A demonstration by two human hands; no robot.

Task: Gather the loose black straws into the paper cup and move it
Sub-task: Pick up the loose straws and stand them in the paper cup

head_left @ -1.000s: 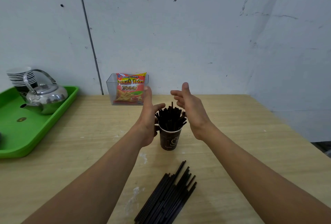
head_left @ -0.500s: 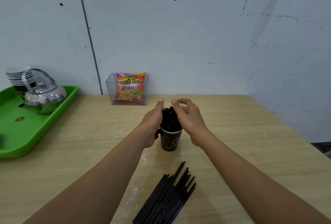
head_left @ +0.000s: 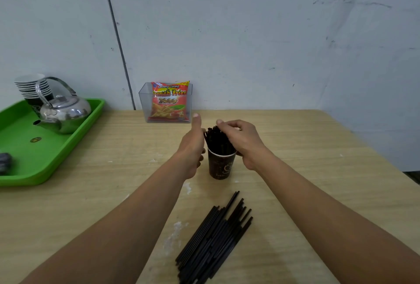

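The wooden table (head_left: 318,170) runs back to a scuffed grey wall, and nothing on it has shifted over the last second. The green tray (head_left: 75,140) lies at the far left, carrying a shiny metal kettle (head_left: 66,113) with a stack of cups (head_left: 31,86) behind it. The loose straws (head_left: 216,238) lie in the same slanted heap at the near edge, between the two forearms and well short of either hand. At the back, against the wall, a clear box (head_left: 145,102) holds a red snack packet (head_left: 169,102).

The hands are what changed. A second ago both were spread wide either side of the cup. Half a second ago they had closed in until the fingertips almost met over the straw tops. Now the left hand (head_left: 192,145) has eased off a little. It stands on edge just left of the cup with its thumb pointing straight up and its palm turned towards the straws. It holds nothing, and its lower fingers hang loosely bent. The right hand (head_left: 243,140) has its fingers curled over the top and right side of the bundle of straws (head_left: 216,140).

The paper cup (head_left: 221,165) stands upright mid-table, directly between the two hands. Its bundle leans slightly left, just beside the left palm.
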